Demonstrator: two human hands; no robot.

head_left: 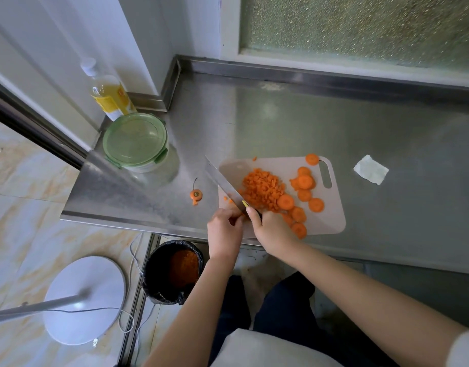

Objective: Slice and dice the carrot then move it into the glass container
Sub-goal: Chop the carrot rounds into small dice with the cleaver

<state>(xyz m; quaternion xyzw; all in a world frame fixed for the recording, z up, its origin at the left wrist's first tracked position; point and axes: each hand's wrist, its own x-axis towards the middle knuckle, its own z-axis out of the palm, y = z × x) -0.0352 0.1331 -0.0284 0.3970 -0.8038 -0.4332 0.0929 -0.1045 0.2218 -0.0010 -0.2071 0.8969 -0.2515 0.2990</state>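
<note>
A pale cutting board lies on the steel counter. On it sits a heap of diced carrot, with several round carrot slices to its right. My right hand grips the handle of a knife, whose blade points up and left over the board's left edge. My left hand is at the heel of the blade with curled fingers; whether it pinches anything is hidden. The glass container, with its green lid on, stands at the counter's left end.
A cut carrot top lies on the counter left of the board. An oil bottle stands behind the container. A folded tissue lies to the right. Below the counter are a black-lined bin and a white round stand base.
</note>
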